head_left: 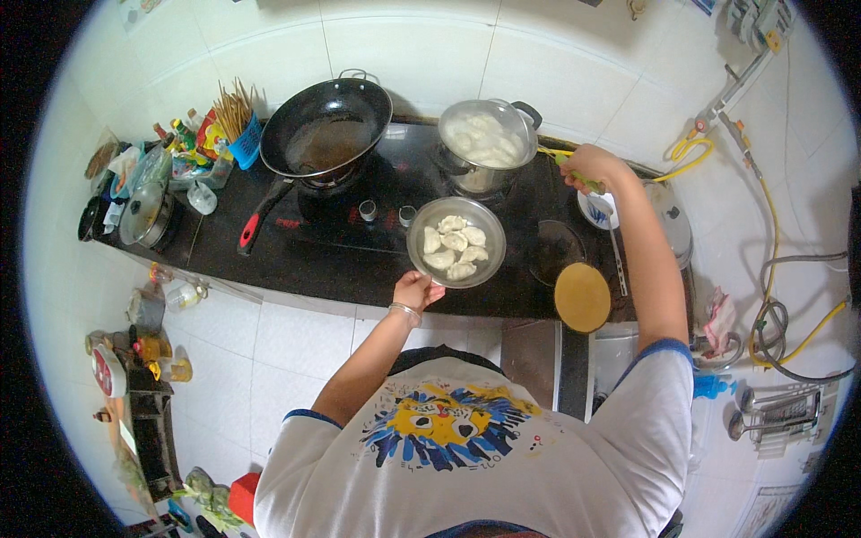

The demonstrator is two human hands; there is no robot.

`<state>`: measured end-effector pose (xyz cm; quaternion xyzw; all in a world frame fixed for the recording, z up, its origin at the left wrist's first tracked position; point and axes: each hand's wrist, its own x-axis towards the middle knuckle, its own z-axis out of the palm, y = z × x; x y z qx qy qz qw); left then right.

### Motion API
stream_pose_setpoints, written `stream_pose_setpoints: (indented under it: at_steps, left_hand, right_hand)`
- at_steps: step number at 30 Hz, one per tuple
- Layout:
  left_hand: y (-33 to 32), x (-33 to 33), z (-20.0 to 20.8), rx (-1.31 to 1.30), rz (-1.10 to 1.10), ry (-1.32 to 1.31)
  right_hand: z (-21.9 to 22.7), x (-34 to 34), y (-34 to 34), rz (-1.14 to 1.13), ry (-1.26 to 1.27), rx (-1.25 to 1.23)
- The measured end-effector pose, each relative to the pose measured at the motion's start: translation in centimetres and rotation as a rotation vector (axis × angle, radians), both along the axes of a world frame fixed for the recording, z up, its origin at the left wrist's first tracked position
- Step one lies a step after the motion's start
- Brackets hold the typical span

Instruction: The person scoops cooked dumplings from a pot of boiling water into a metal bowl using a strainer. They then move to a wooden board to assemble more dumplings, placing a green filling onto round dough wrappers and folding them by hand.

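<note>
With our left hand (pixel 418 290) we pinch the rim of the metal bowl (pixel 494 236) of dumplings (pixel 454 240) just ahead of it, seemingly for keeping it level, while our right hand (pixel 594 167) is curled around a green handle (pixel 589 186), with the pot (pixel 482 183) at its left in easy reach.

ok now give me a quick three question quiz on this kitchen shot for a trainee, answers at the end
1. Which hand holds the metal bowl of dumplings?
2. True or false: the wok has a handle that is partly red.
3. Where is the blue holder of wooden sticks? A) right of the wok B) left of the wok C) inside the wok

Key:
1. The left hand
2. True
3. B
</note>
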<state>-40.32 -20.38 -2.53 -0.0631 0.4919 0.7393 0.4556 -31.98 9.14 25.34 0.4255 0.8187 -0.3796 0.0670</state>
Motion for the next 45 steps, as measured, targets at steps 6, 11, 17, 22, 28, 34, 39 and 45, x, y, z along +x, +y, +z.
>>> stream_pose_setpoints:
  at_steps: [6,11,17,22,28,34,39,45]
  left_hand:
    - [0.1,0.1,0.0,0.018,0.002,-0.011]
    - [0.0,0.0,-0.7,0.057,0.003,-0.01]
    - [-0.1,-0.1,-0.1,0.04,-0.002,-0.009]
    - [-0.1,-0.1,0.1,0.037,0.005,-0.009]
    - [0.0,-0.2,0.0,0.027,0.009,-0.011]
    - [-0.2,-0.1,0.5,0.025,0.0,0.009]
    - [-0.1,-0.3,-0.3,0.032,-0.003,0.006]
    - [-0.1,-0.3,-0.4,0.041,-0.013,0.01]
  right_hand:
    - [-1.6,1.6,2.8,-0.148,0.144,-0.571]
    - [-1.5,2.9,3.1,-0.248,0.219,-0.886]
    - [-2.1,4.4,3.4,-0.319,0.341,-1.164]
    - [-2.6,5.4,2.5,-0.397,0.483,-1.385]
    - [-3.7,7.1,1.4,-0.445,0.625,-1.617]
    - [-2.0,7.9,0.0,-0.401,0.627,-1.596]
    - [-1.3,8.7,-0.3,-0.377,0.674,-1.52]
    - [-0.7,8.8,-0.7,-0.372,0.699,-1.528]
